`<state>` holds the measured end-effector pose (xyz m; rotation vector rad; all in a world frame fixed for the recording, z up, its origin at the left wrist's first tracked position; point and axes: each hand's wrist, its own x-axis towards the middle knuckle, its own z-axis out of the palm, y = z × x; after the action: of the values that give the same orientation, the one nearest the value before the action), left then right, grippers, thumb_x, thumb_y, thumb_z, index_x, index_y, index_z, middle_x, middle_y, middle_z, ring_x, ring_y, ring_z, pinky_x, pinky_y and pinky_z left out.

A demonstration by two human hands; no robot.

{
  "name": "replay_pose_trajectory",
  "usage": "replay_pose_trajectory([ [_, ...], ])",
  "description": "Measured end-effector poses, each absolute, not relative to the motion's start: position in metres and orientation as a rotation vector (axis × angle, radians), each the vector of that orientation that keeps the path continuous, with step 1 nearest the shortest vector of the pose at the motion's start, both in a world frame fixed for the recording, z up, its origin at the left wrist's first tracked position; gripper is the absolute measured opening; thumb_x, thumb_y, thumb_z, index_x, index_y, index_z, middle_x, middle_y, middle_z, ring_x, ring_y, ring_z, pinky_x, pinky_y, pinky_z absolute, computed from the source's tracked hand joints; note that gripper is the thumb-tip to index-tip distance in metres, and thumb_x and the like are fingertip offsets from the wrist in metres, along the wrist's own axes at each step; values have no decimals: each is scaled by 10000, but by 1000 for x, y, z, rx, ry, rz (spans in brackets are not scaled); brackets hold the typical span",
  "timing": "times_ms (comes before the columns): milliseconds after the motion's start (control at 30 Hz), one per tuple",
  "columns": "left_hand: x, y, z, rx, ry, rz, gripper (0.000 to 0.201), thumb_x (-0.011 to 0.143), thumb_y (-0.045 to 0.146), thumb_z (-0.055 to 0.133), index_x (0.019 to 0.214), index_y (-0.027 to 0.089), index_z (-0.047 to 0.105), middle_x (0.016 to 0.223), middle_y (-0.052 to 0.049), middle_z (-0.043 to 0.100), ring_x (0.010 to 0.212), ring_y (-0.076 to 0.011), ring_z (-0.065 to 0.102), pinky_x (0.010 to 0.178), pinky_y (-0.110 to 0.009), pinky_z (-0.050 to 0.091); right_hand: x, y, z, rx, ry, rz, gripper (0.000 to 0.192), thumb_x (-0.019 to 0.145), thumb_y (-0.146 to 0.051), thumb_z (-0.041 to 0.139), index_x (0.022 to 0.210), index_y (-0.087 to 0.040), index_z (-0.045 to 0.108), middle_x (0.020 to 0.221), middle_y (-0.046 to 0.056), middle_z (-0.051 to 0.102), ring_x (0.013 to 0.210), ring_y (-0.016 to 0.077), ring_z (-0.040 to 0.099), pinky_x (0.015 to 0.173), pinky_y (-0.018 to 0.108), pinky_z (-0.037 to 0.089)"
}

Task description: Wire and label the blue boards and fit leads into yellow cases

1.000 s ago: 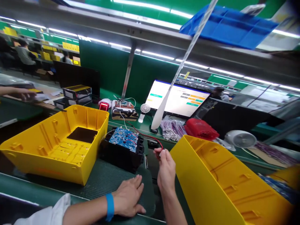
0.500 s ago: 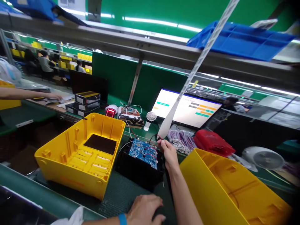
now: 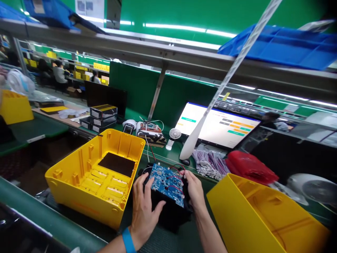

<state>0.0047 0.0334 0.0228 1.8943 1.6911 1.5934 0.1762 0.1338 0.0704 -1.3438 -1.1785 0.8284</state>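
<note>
An electronics assembly line in a factory. Evidence: a long green workbench (image 3: 31, 128) under strip lights (image 3: 181, 28); yellow plastic housings (image 3: 97, 175) beside a blue circuit board (image 3: 167, 182); a test monitor (image 3: 218, 124); blue parts bins (image 3: 286, 45) on an overhead rack; bundled wires (image 3: 207, 165); further seated workers (image 3: 59, 72) at similar stations in the background.
</note>
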Motion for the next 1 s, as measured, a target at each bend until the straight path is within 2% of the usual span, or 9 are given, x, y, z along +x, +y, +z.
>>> replay_pose_trajectory([
  [133,3,14,8,1980,1734,1681,622,822,283,629,1372,227,343,1404,-150,316,1280,-323,337,1007,-532,381,181,112,77,-1356,-1232,991,393,691,-575,632,714,-183,647,665,7,574,612,157,473,569,259,355],
  [233,-2,7,-4,2094,1718,1767,597,830,285,621,1366,229,365,1385,-151,340,1252,-315,380,970,-496,423,187,107,89,-1304,-1345,1154,389,732,-566,641,784,-182,683,730,33,612,669,176,505,602,271,372],
  [400,-6,6,-11,2116,1640,1829,550,867,220,575,1372,223,357,1379,-140,360,1269,-269,398,1005,-437,423,179,114,123,-1196,-1599,1053,378,711,-526,700,854,-179,743,822,55,634,778,194,518,666,283,382],
  [500,-7,5,-11,2060,1591,1829,562,879,193,555,1389,175,319,1388,-157,363,1291,-255,389,1034,-423,412,162,121,143,-1136,-1745,1009,334,703,-491,712,821,-181,755,795,50,642,762,186,531,671,286,397],
  [633,-8,5,-10,2024,1557,1795,538,883,170,546,1374,163,327,1399,-155,359,1307,-235,378,1058,-403,402,135,134,151,-1102,-1860,1016,277,698,-434,705,780,-173,750,685,38,653,643,173,557,619,296,424],
  [800,-8,5,-10,2031,1550,1792,537,876,161,550,1370,164,337,1400,-157,356,1310,-245,374,1046,-421,419,115,152,139,-1208,-2092,720,184,705,-371,695,629,-205,720,582,13,656,591,173,584,587,277,393],
  [1000,-9,6,-12,2099,1517,1844,580,853,93,551,1375,239,343,1428,-142,315,1321,-277,368,1025,-483,428,113,162,129,-1262,-2146,717,240,699,-390,692,551,-201,692,561,9,658,597,179,590,571,264,368],
])
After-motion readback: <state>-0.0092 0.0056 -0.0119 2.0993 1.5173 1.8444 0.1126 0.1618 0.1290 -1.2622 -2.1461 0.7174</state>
